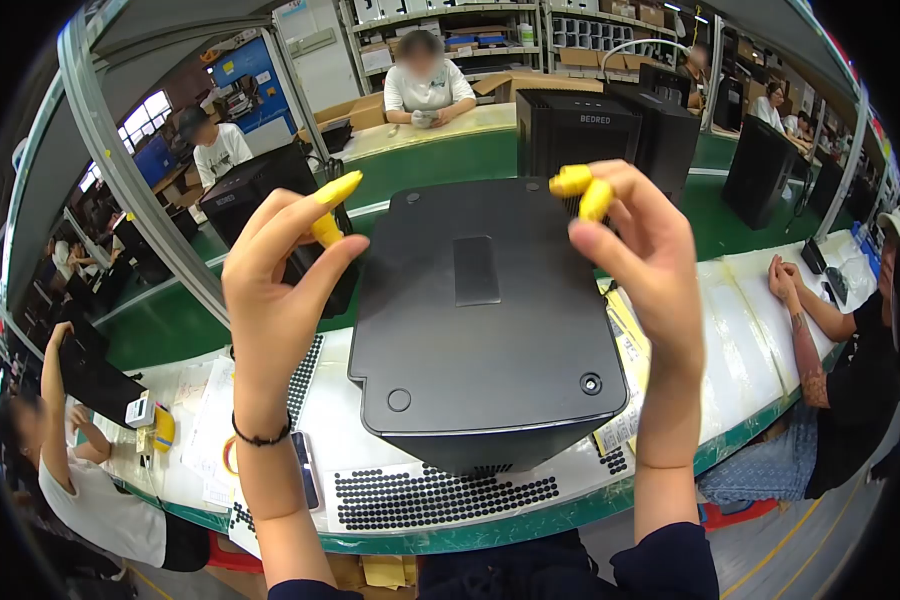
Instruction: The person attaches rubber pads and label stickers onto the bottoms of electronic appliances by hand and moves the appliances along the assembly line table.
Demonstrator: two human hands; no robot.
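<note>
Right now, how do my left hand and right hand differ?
The left hand wears a dark wristband; the right hand has none. The left hand's yellow finger covers point up and apart, while the right hand's yellow covers curl together. Both are raised, empty, above the black computer case.

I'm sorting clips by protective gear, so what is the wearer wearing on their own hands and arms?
Both hands are bare apart from yellow rubber finger cots on a few fingertips: left hand, right hand. A thin black band circles the left wrist. Forearms are uncovered; dark navy sleeves show only near the elbows at the bottom edge. No gloves, watch or rings visible.
</note>
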